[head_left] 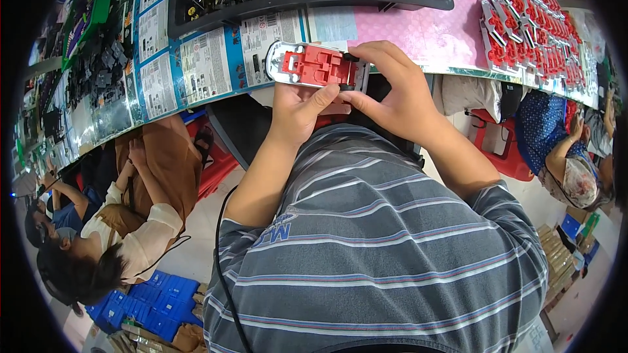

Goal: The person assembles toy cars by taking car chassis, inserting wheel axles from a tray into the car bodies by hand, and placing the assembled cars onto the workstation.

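A toy car (315,65) with a white shell and a red underside faces bottom up just in front of the table edge. My left hand (294,114) holds it from below, its thumb lying along the near side. At the car's right end my right hand (402,95) is closed, index finger and thumb on a pair of black wheels (351,57) that sit across the red underside. The axle between these wheels is partly hidden. Most of my left fingers are out of sight beneath the car.
Beyond the car stands a black tray (307,1) of black-and-yellow wheels on axles. Rows of red-and-white car parts (523,26) cover the table's right; small black parts (108,65) lie at left. Other people sit on both sides. A black cable (222,268) runs down my left side.
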A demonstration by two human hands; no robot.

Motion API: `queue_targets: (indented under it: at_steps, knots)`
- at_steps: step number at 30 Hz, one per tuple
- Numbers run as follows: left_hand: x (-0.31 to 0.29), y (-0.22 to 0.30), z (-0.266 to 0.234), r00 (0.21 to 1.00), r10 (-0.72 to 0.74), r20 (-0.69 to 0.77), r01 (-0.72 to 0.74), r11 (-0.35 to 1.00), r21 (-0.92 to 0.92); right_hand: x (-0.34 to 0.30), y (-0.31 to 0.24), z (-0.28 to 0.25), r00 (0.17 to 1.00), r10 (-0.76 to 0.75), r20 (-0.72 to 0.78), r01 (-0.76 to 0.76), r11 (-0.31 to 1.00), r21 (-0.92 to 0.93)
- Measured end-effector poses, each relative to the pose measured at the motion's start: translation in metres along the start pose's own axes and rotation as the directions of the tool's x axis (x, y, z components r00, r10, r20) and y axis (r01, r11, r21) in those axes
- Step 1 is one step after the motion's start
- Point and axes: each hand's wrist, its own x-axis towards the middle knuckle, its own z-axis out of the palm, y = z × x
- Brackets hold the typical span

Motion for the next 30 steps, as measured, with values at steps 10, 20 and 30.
queue_targets:
  at_steps: [10,20,30]
  knots:
    - [0.014,-0.010,0.001,0.992,-0.001,0.130,-0.022,0.984,0.178,0.038,-0.001,0.004,0.998,-0.021,-0.062,0.028,0.995,0.100]
    - [0.013,-0.016,-0.006,0.982,-0.097,0.163,0.038,0.944,0.328,0.039,-0.002,0.012,0.997,0.052,0.051,-0.053,0.998,0.023]
    - [0.014,-0.001,-0.008,0.985,-0.124,0.117,0.113,0.989,0.096,0.075,0.061,-0.071,0.938,0.051,-0.342,-0.095,0.989,-0.112]
